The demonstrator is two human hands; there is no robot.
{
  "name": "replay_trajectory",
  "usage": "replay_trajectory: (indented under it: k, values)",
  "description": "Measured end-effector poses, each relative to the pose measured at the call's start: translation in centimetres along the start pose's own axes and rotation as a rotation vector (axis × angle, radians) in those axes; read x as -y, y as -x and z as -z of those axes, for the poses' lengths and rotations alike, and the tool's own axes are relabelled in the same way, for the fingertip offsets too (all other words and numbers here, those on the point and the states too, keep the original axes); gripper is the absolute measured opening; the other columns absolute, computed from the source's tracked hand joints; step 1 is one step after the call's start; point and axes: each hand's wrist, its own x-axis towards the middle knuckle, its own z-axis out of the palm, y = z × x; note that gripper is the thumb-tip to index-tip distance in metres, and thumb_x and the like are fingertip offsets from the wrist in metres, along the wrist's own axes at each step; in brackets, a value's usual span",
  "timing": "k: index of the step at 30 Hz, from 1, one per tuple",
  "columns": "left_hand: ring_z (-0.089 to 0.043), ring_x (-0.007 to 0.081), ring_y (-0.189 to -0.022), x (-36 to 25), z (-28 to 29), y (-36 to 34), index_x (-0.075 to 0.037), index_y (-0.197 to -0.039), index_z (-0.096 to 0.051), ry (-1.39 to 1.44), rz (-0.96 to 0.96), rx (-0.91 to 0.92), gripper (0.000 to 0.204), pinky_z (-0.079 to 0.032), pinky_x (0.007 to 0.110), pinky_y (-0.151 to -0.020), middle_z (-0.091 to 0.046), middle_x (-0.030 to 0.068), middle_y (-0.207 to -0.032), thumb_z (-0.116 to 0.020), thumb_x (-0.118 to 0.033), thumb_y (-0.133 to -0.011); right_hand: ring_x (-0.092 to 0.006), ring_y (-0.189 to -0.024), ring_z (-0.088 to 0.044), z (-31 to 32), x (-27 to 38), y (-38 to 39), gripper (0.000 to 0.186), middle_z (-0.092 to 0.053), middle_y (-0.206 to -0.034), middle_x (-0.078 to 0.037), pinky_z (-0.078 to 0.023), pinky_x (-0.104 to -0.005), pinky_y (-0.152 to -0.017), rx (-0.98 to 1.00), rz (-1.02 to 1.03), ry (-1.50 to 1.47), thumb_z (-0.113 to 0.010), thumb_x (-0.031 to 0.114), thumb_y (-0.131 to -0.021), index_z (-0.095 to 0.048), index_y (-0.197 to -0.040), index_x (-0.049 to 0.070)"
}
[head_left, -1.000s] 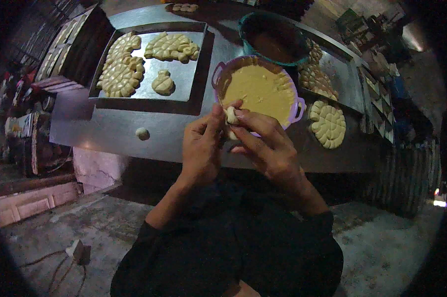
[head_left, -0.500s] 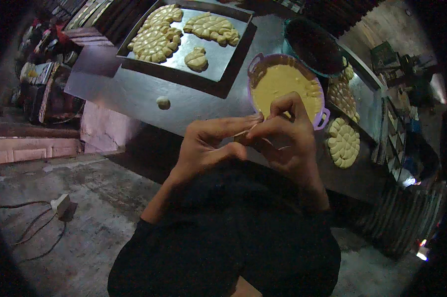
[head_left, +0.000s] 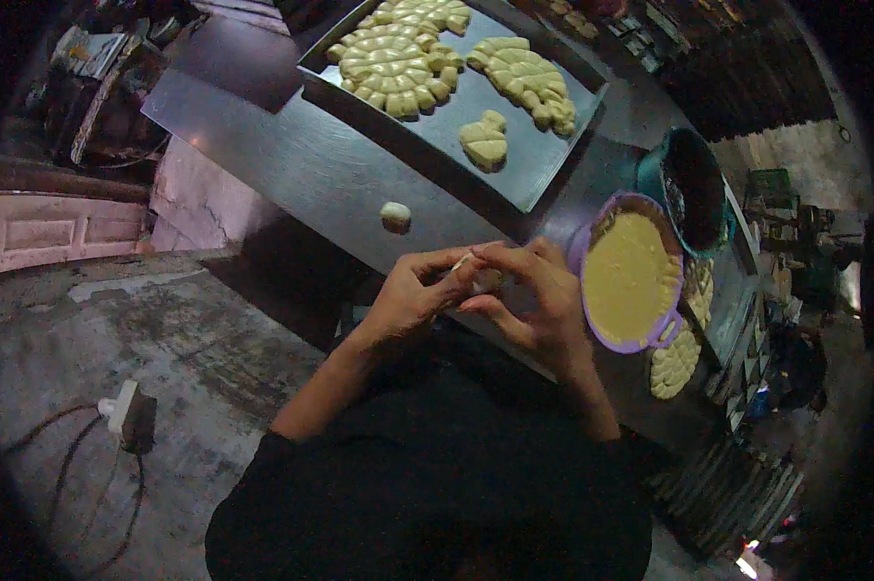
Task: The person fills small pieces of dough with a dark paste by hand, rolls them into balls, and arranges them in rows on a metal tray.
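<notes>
My left hand (head_left: 419, 294) pinches a small pale piece of dough (head_left: 464, 261) between thumb and forefinger, above the front edge of the metal table. Right against it, my right hand (head_left: 538, 298) curves in, its forefinger tip on the same piece and its thumb lower down. Fingers hide most of the dough. A small dough lump (head_left: 395, 217) rests on the table beyond my left hand. Just right of my right hand stands a purple handled basin (head_left: 673, 331) holding a yellow mixture (head_left: 632, 276).
A metal tray (head_left: 527, 200) holds several shaped, segmented dough pieces (head_left: 390, 73). A dark green tub (head_left: 656, 172) sits behind the basin. Another shaped dough (head_left: 676, 363) lies by the basin's near side. A white power block (head_left: 119, 412) with cables is on the floor at left.
The view has shifted, so the tray and basin appear further right. My hands stay close together; my right forefinger and thumb are spread wider, and the pale piece shows between my fingertips.
</notes>
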Motion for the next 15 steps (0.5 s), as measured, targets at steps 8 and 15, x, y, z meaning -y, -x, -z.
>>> replay_trajectory:
  k: [8, 15]
  values:
    - [-0.064, 0.0164, -0.095, 3.5, 11.4, -4.0, -0.002, -0.110, -0.069, -0.466, -0.139, -0.323, 0.026, -0.051, 0.028, -0.080, -0.067, 0.0085, -0.108, -0.060, -0.022, -0.098, -0.0169, -0.095, -0.064, -13.1, -7.6, -4.1, 0.042, -0.067, -0.100, -0.008, -0.052, -0.0322, -0.081, 0.217, -0.821, -0.923, -0.078, 0.007, -0.081, -0.055, -0.116, 0.004]
    - [-0.060, 0.0109, -0.077, 0.7, 18.6, -8.1, -0.007, -0.124, -0.061, -0.366, 0.019, -0.531, 0.029, -0.049, 0.025, -0.068, -0.068, 0.0056, -0.098, -0.052, -0.022, -0.101, -0.0242, -0.091, -0.067, -17.7, -13.7, -6.8, 0.023, -0.065, -0.106, -0.013, -0.052, -0.0319, -0.080, 0.172, -0.583, -0.202, -0.065, 0.004, -0.089, -0.064, -0.111, 0.002]
